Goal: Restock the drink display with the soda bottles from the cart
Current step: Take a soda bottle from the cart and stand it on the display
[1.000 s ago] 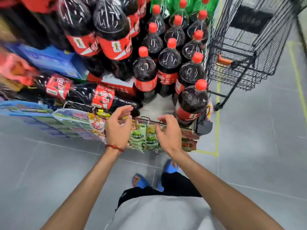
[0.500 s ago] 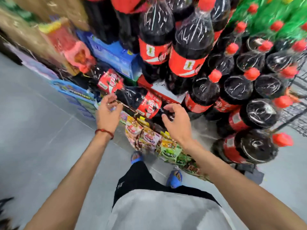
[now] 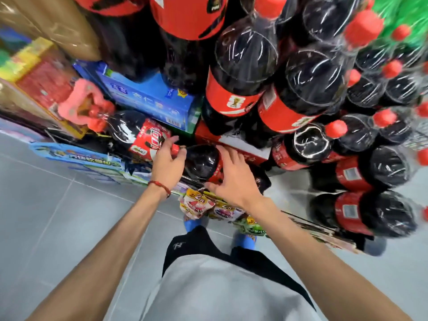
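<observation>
While two dark soda bottles lie sideways low in the display | left hand curls on one | right hand spread, maybe touching it | full bottles stand behind.

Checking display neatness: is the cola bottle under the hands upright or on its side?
On its side. The cola bottle lies level across the display edge, left hand and right hand on it.

Bright, even overhead light is filling the scene, throwing white streaks of glare across the shrink-wrapped cola bottles at upper right. Motion blur is smearing the red caps and cartons toward the frame edges, where wide-angle distortion is bending everything outward. Shadows are staying soft on the grey floor tiles.
</observation>
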### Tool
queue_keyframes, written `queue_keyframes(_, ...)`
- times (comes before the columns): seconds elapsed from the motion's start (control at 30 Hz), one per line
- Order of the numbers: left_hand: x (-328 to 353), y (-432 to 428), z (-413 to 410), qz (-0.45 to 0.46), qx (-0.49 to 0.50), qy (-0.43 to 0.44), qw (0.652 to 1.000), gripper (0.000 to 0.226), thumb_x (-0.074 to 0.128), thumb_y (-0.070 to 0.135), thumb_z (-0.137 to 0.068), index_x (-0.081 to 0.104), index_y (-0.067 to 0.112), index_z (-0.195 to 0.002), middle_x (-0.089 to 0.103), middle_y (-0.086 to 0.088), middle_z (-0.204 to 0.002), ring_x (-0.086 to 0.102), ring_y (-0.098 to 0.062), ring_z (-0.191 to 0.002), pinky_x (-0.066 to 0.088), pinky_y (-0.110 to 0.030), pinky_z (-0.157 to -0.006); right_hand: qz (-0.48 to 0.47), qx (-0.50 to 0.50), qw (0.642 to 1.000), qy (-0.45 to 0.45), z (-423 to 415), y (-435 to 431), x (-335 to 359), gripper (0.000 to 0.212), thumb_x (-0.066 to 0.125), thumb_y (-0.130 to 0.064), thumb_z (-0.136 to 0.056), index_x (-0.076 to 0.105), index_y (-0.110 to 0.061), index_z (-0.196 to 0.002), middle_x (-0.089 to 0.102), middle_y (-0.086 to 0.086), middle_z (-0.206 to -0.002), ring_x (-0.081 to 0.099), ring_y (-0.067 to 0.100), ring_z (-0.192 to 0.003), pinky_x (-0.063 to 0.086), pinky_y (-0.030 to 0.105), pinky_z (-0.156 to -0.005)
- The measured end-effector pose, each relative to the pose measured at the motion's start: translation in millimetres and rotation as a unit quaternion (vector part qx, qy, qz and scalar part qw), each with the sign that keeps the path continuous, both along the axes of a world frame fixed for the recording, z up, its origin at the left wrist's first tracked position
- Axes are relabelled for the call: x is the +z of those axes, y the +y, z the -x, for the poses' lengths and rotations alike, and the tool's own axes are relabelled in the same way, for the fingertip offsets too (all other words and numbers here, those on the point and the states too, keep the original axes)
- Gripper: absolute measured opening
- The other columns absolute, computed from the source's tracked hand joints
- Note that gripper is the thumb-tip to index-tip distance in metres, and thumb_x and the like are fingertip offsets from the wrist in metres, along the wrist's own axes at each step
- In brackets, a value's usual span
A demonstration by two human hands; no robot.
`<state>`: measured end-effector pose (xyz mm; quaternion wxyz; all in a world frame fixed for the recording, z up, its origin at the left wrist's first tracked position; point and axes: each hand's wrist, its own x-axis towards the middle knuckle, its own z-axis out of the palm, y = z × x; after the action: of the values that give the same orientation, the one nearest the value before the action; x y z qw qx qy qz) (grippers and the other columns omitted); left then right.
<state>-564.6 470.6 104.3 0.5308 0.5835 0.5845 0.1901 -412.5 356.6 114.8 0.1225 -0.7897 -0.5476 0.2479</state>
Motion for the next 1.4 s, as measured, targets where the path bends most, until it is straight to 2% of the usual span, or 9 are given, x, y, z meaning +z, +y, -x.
queue_keyframes(0.17, 22.1, -23.5, 6.7, -0.093, -0.099, -0.019, 0.99, 0.054, 0.058, 0.01, -0.1, 0.042, 0.016, -0.152, 0.066, 0.007, -0.109, 0.062, -0.017, -0.078, 0.052, -0.015, -0.08, -0.024, -0.038, 0.998, -0.052, 18.5, -7.4, 3.7, 0.123, 0.081, -0.062, -0.061, 0.021, -0.014, -0.157, 0.038, 0.013, -0.152, 0.037, 0.034, -0.14, 0.035, 0.056, -0.114)
queue_keyframes(0.3, 44.4, -40.4, 5.4, -0.093, -0.169, -0.039, 0.98, 0.068, 0.061, 0.002, -0.097, 0.037, 0.029, -0.155, 0.068, 0.003, -0.127, 0.072, -0.029, -0.094, 0.059, -0.037, -0.092, -0.054, -0.076, 0.995, -0.028, 7.8, -25.4, 12.1, 0.125, 0.085, -0.065, -0.057, 0.024, -0.018, -0.155, 0.039, 0.005, -0.154, 0.037, 0.027, -0.143, 0.036, 0.055, -0.114)
queue_keyframes(0.43, 70.7, -59.8, -0.6, -0.032, -0.203, -0.099, 0.974, 0.077, 0.059, -0.015, -0.092, 0.035, 0.021, -0.155, 0.062, 0.003, -0.138, 0.066, -0.004, -0.116, 0.054, -0.029, -0.1, -0.077, -0.081, 0.994, 0.002, -8.0, -47.6, 21.5, 0.125, 0.088, -0.065, -0.057, 0.026, -0.019, -0.155, 0.04, 0.0, -0.155, 0.038, 0.023, -0.144, 0.041, 0.05, -0.114)
queue_keyframes(0.57, 85.8, -66.1, -4.6, 0.002, -0.201, -0.181, 0.963, 0.073, 0.07, 0.026, -0.085, 0.042, 0.013, -0.151, 0.068, -0.002, -0.132, 0.069, -0.014, -0.113, 0.058, -0.029, -0.093, -0.12, -0.086, 0.988, 0.046, -19.0, -67.8, 30.5, 0.111, 0.087, -0.057, -0.061, 0.033, -0.02, -0.151, 0.045, -0.001, -0.15, 0.044, 0.021, -0.14, 0.044, 0.043, -0.111)
queue_keyframes(0.73, 76.8, -69.8, -33.8, 0.148, -0.149, -0.155, 0.965, 0.062, 0.033, 0.066, -0.098, 0.058, 0.026, -0.139, 0.063, 0.007, -0.138, 0.057, -0.022, -0.132, 0.041, -0.039, -0.112, -0.149, -0.122, 0.976, 0.102, -39.0, -97.1, 38.7, 0.104, 0.088, -0.048, -0.061, 0.037, -0.022, -0.148, 0.049, -0.005, -0.146, 0.046, 0.014, -0.136, 0.046, 0.039, -0.108)
queue_keyframes(0.93, 61.2, -114.3, -102.2, 0.242, -0.178, -0.084, 0.95, 0.048, 0.032, 0.06, -0.102, 0.068, 0.028, -0.101, 0.078, 0.01, -0.088, 0.073, -0.004, -0.078, 0.056, -0.027, -0.074, -0.175, -0.17, 0.959, 0.144, -60.5, -129.1, 43.3, 0.105, 0.092, -0.043, -0.06, 0.036, -0.024, -0.147, 0.053, -0.007, -0.14, 0.053, 0.01, -0.127, 0.047, 0.032, -0.106)
queue_keyframes(1.07, 63.9, -135.2, -139.2, 0.208, -0.167, -0.1, 0.958, 0.038, 0.044, 0.048, -0.103, 0.071, 0.022, -0.096, 0.076, 0.012, -0.077, 0.071, -0.001, -0.07, 0.055, -0.034, -0.08, -0.195, -0.221, 0.943, 0.156, -83.5, -153.1, 38.9, 0.109, 0.093, -0.05, -0.056, 0.038, -0.024, -0.147, 0.057, -0.005, -0.138, 0.057, 0.013, -0.128, 0.049, 0.038, -0.105)
queue_keyframes(1.2, 63.0, -154.6, -161.1, 0.199, -0.167, -0.101, 0.96, 0.035, 0.048, 0.044, -0.102, 0.073, 0.022, -0.092, 0.076, 0.002, -0.087, 0.071, -0.003, -0.067, 0.057, -0.035, -0.078, -0.194, -0.224, 0.943, 0.148, -103.8, -169.2, 39.2, 0.107, 0.093, -0.054, -0.058, 0.04, -0.026, -0.147, 0.058, -0.006, -0.14, 0.057, 0.011, -0.128, 0.049, 0.038, -0.105)
queue_keyframes(1.4, 61.9, -175.8, -188.6, 0.202, -0.177, -0.097, 0.958, 0.036, 0.047, 0.048, -0.102, 0.072, 0.025, -0.091, 0.076, 0.012, -0.076, 0.07, -0.012, -0.08, 0.057, -0.034, -0.072, -0.178, -0.239, 0.947, 0.121, -135.2, -190.2, 46.2, 0.108, 0.092, -0.05, -0.057, 0.041, -0.018, -0.148, 0.059, -0.001, -0.138, 0.057, 0.016, -0.126, 0.048, 0.038, -0.106)
